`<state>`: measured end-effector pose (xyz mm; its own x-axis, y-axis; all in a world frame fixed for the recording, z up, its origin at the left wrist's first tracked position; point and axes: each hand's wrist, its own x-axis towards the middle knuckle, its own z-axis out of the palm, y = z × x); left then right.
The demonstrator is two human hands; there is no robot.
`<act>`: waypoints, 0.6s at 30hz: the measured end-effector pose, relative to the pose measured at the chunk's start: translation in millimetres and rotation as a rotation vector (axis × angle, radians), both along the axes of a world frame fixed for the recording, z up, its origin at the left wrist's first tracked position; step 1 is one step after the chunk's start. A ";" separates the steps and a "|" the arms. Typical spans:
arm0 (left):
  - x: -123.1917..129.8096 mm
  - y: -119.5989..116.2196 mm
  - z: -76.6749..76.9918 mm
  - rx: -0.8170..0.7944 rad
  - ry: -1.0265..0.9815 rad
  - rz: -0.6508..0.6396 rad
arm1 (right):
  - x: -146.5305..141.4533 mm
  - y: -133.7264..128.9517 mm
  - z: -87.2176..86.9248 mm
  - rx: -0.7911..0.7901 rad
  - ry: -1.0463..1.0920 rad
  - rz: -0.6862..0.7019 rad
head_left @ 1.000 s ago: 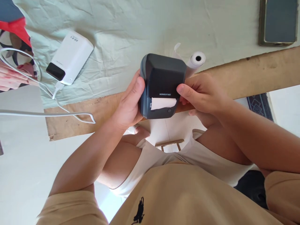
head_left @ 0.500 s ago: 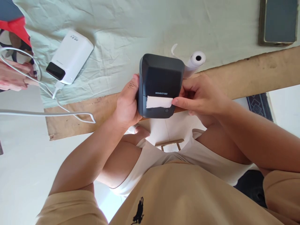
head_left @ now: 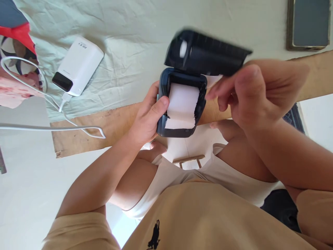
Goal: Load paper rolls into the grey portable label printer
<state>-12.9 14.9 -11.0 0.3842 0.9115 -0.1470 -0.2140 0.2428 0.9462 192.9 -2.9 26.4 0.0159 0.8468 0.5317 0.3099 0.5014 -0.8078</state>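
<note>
A dark label printer (head_left: 162, 119) is in my left hand (head_left: 147, 119), whose thumb lies over its side rim while the other fingers are mostly hidden behind it. The black printer lid (head_left: 205, 52) is swung up at the far end, blurred by motion. My right hand (head_left: 256, 93) is at the lid's right edge with curled, partly smeared fingers that appear to hold it. Inside the printer's bay sits a white paper roll (head_left: 183, 97), and its loose strip lies over the front edge.
On the green cloth (head_left: 130, 41) lie a white power bank (head_left: 78, 66) with a cable (head_left: 78, 127) and a dark phone-like device (head_left: 310, 24). Wooden board (head_left: 85, 133) edges the table. Another person's arm (head_left: 20, 86) is at far left. A second roll is mostly hidden behind my right hand.
The printer lid, shut before, is now open and the paper roll inside shows. My right hand has moved up and right from the paper strip. My left thumb has shifted onto the rim.
</note>
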 end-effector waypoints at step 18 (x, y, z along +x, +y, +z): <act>-2.6 0.8 1.3 -0.019 -0.103 -0.034 | -2.0 4.5 9.2 0.029 -0.855 0.035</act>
<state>-15.5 15.6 -9.6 0.4285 0.8953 -0.1221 -0.3010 0.2688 0.9150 190.9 1.7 35.6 -0.4262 0.8254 0.3703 0.7911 0.5386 -0.2901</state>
